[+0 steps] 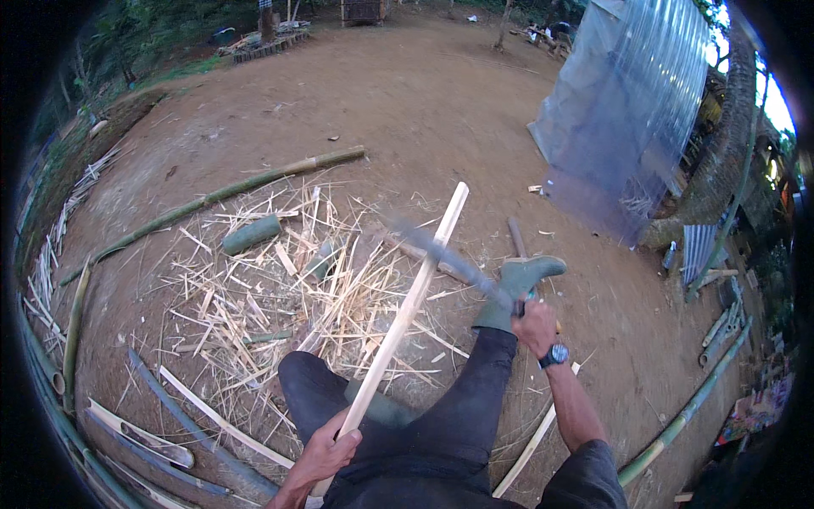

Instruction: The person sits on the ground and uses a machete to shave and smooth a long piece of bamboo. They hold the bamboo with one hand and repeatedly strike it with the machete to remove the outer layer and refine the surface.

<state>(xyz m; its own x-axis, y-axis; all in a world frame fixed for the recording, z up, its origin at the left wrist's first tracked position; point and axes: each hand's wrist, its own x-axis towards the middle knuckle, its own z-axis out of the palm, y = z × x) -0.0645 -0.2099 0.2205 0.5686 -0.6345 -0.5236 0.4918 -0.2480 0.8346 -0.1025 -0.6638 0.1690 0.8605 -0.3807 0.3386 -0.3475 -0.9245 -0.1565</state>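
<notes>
My left hand is closed round the lower end of a long pale bamboo strip, which slants up and away from my lap. In my right hand is the dark handle of a machete. Its blade, smeared by motion, crosses the strip near the upper end; I cannot tell whether it touches or passes over it. A watch sits on my right wrist. My legs are spread on the ground, with a green rubber boot on the right foot.
Split shavings litter the ground ahead, with a short green bamboo piece among them. A long bamboo pole lies beyond. Split bamboo lengths lie at my left, another pole at my right. A clear corrugated sheet stands far right.
</notes>
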